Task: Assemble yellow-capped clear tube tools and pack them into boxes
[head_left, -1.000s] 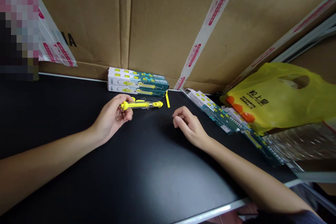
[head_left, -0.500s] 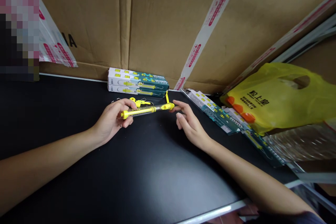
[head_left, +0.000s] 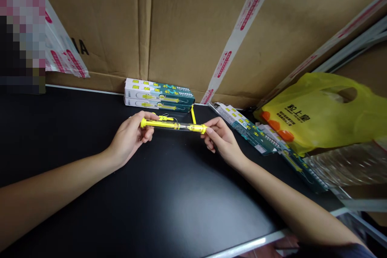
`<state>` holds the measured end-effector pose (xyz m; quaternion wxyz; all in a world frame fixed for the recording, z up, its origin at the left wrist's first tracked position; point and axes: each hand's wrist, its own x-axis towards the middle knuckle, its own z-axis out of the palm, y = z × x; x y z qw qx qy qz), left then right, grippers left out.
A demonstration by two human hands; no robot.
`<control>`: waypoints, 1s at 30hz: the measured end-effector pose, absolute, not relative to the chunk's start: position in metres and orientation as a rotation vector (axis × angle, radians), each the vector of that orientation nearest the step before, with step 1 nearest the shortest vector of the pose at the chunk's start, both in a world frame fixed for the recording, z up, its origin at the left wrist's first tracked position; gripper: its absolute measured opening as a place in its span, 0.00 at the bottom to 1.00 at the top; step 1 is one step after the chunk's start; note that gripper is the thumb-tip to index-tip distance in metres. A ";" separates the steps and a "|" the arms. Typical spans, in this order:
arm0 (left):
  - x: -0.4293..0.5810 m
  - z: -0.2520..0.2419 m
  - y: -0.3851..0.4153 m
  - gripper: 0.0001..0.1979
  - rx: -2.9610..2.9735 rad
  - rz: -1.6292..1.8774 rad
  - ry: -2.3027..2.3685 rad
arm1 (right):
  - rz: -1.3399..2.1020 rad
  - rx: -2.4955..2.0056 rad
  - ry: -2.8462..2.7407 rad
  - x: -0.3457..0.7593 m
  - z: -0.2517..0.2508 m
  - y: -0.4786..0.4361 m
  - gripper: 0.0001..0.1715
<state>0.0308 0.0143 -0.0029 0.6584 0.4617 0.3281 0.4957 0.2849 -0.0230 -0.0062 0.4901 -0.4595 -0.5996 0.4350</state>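
Observation:
A clear tubular spring scale [head_left: 184,127] with yellow ends is held almost level above the black table. My left hand [head_left: 128,139] is closed around its left end, thumb and fingers on the tube. At the other end, the fingertips of my right hand [head_left: 222,141] pinch the yellow cap. Behind the tube lie small yellow parts [head_left: 166,118] with thin wire hooks, partly hidden by my left fingers and the tube. A slim yellow piece [head_left: 192,114] rests in front of the stacked boxes, to the left of my right hand.
Two printed spring scale boxes [head_left: 159,96] are stacked against the cardboard wall [head_left: 181,28]. Flattened-looking boxes [head_left: 246,129] lie to the right. Beyond them sit a yellow plastic bag [head_left: 320,109] and a clear ribbed plastic item [head_left: 350,165]. The table's metal edge [head_left: 248,246] runs along the front.
My right fingers have closed on the right end cap, where before they were more extended. That end has dropped slightly and the left end has risen, so the tube is leveller.

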 end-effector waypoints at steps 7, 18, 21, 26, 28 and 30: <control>0.034 -0.007 0.013 0.09 1.121 1.160 0.703 | 1.046 -1.064 -1.459 0.281 -0.006 -0.029 0.09; 0.034 -0.009 0.014 0.07 1.150 1.148 0.742 | 1.106 -0.938 -1.454 0.278 -0.007 -0.034 0.08; 0.034 -0.009 0.013 0.07 1.149 1.145 0.747 | 1.106 -0.957 -1.486 0.280 -0.007 -0.035 0.07; 0.035 -0.008 0.012 0.07 1.159 1.137 0.752 | 1.171 -0.976 -1.464 0.278 -0.005 -0.036 0.09; 0.035 -0.008 0.012 0.06 1.169 1.136 0.748 | 1.176 -1.015 -1.461 0.277 -0.005 -0.037 0.11; 0.035 -0.009 0.012 0.06 1.181 1.139 0.740 | 1.169 -1.062 -1.451 0.276 -0.005 -0.037 0.12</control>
